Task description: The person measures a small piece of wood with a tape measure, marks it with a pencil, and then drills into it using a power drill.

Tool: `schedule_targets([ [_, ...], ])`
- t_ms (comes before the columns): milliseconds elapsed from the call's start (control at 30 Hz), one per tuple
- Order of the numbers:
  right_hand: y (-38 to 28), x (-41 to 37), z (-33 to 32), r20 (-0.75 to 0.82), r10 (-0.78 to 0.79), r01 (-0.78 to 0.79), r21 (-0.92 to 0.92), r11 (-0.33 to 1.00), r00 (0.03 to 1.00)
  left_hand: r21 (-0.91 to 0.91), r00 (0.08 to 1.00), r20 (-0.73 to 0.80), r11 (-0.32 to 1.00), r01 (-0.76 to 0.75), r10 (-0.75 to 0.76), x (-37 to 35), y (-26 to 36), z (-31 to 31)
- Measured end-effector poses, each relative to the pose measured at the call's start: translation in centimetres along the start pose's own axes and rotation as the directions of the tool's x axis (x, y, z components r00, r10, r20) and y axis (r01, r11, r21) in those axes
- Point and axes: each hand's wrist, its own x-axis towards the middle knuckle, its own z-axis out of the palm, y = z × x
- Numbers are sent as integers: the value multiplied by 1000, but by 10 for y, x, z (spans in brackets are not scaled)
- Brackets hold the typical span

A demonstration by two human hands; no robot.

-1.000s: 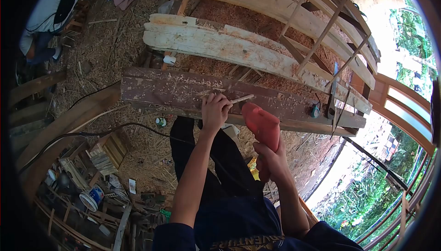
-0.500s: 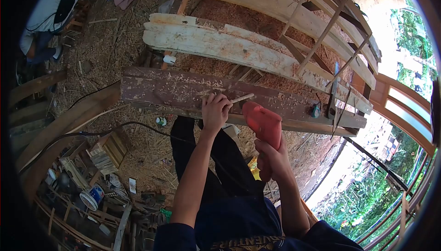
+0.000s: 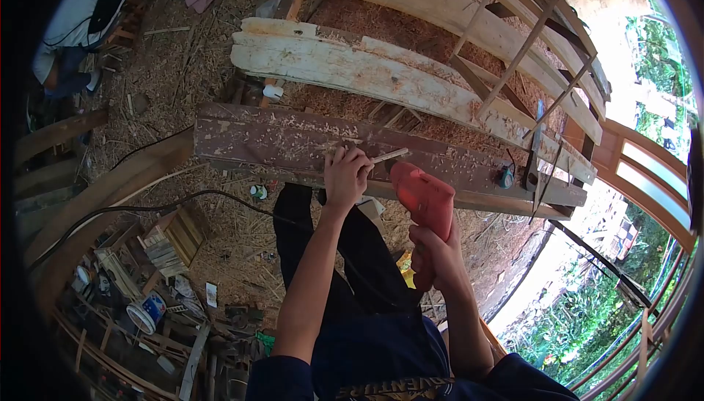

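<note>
Movement since earlier frame: minimal; both hands kept their posts at the plank, the drill sat a shade further right, and the whole scene drifted slightly upward.
Left hand [image 3: 346, 173]: centre of frame, resting on the dark plank [image 3: 249, 140]; fingers pinched together on the near end of a thin wooden stick [image 3: 389, 156].
Wooden stick: lay on the plank, pointing right and slightly upward from the hand.
Right hand [image 3: 434, 256]: below and right of centre; fingers wrapped fully round the grip of the red drill [image 3: 423, 195].
Red drill: nose at the plank's near edge, just beside the stick; contact could not be told.
Dark plank: strewn with pale shavings, running across mid-frame.
Pale boards [image 3: 352, 71]: beyond the plank, upper frame.
Black cable [image 3: 183, 199]: trailed over the littered ground, left of centre.
Other person [image 3: 73, 19]: crouched at upper left, well apart.
</note>
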Motion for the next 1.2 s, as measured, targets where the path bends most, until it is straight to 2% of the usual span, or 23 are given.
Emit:
schedule_targets([
  [400, 8, -3, -2, -22, 70, -67, 114, 991, 997, -10, 1000, 21, 1000, -5, 5, 0, 0, -2],
  [633, 14, -2, -6, -6, 106, -103, 183, 978, 994, 12, 999, -15, 999, -33, 34, 1, 0, -2],
  [1200, 24, -8, 2, -44, 36, -30, 131, 991, 998, 5, 1000, 14, 1000, -14, 14, 2, -1, -1],
])
